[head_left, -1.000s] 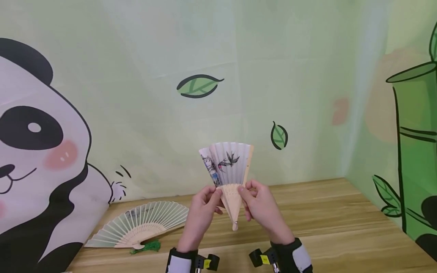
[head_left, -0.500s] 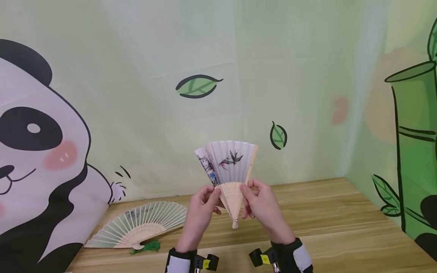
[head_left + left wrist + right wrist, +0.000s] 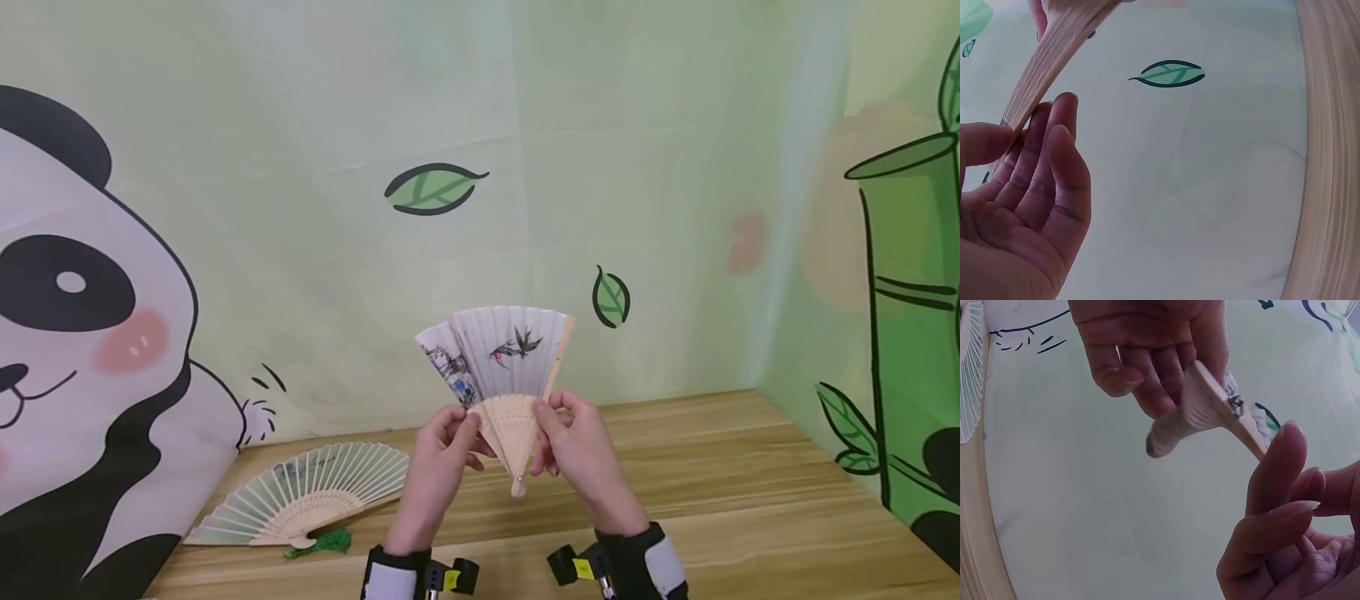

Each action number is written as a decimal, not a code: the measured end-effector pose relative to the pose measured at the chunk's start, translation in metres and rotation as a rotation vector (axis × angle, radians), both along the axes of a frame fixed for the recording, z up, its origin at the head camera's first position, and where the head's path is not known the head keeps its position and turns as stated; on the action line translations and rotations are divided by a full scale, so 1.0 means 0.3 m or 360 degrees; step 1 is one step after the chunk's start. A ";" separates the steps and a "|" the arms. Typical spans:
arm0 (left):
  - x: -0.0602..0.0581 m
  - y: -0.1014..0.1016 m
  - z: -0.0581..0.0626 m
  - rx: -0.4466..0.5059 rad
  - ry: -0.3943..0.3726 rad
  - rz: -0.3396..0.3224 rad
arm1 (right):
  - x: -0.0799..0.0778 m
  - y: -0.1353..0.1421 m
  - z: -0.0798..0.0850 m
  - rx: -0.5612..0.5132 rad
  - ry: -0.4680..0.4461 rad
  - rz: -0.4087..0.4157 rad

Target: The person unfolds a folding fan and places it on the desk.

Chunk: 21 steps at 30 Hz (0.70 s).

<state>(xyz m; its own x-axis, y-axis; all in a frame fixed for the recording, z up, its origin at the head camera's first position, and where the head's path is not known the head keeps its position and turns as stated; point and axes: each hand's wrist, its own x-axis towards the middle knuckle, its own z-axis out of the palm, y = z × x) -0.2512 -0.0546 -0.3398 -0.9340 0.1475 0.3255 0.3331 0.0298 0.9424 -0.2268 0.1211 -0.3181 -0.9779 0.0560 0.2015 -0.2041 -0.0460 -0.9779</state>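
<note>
A white folding fan (image 3: 510,354) with pale wooden ribs, painted with dark birds and a blue-grey scene, is held up partly spread above the table. My left hand (image 3: 442,467) pinches its left edge between thumb and fingers. On the opposite edge, the right hand (image 3: 581,454) pinches the outer rib. The pivot end points down between both hands. In the left wrist view the ribs (image 3: 1060,53) run edge-on past the left fingertips. The right wrist view shows the pivot end of the fan (image 3: 1207,403) between the hands.
A green folding fan (image 3: 307,492) lies fully spread on the wooden table (image 3: 712,483) at the left, its green tassel (image 3: 322,542) toward the front. Behind stands a pale green backdrop (image 3: 315,250) with a printed panda and leaves; bamboo is printed at the right.
The white fan has spread wider, its left edge moving left and its right edge moving right. Both hands keep their pinch, and the right hand has shifted slightly up and outward.
</note>
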 end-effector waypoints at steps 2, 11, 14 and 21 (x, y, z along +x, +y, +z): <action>0.000 0.000 -0.001 0.0009 -0.0004 -0.0005 | 0.001 0.000 0.001 -0.0006 0.0005 -0.0007; 0.008 0.003 0.006 0.0039 0.0000 -0.0008 | -0.001 -0.002 0.002 -0.0049 0.0005 -0.0018; 0.010 0.004 0.009 0.0041 0.0001 -0.0006 | 0.000 -0.003 0.004 -0.0053 0.0020 -0.0024; 0.012 0.000 0.011 0.0036 0.0001 0.0002 | -0.002 -0.002 0.001 -0.0052 0.0048 -0.0012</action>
